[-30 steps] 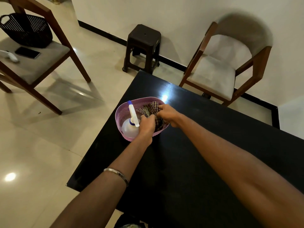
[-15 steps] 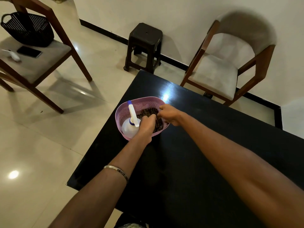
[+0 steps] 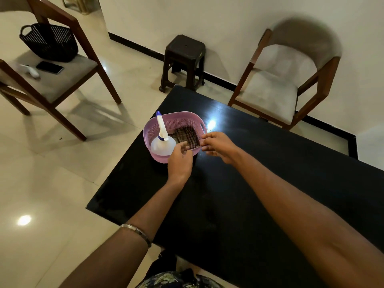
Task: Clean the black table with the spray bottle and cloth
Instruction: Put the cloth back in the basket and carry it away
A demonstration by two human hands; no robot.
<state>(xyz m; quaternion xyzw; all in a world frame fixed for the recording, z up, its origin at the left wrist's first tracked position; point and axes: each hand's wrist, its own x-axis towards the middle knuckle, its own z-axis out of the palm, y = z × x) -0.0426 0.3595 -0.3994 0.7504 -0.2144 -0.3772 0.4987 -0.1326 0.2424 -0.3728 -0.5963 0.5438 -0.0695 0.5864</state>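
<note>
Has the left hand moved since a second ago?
Yes. The left hand pulled back out of the pink basket toward the person, leaving the cloth inside.

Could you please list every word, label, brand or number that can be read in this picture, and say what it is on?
None can be read.
Spray bottle in the pink basket: no label shows.
Phone on the chair: screen dark, blank.
Black table, stool, black basket: no print visible.

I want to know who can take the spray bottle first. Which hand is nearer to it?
Left. The left hand is just beside the spray bottle, at the basket's near rim. The right hand is farther, past the cloth.
</note>
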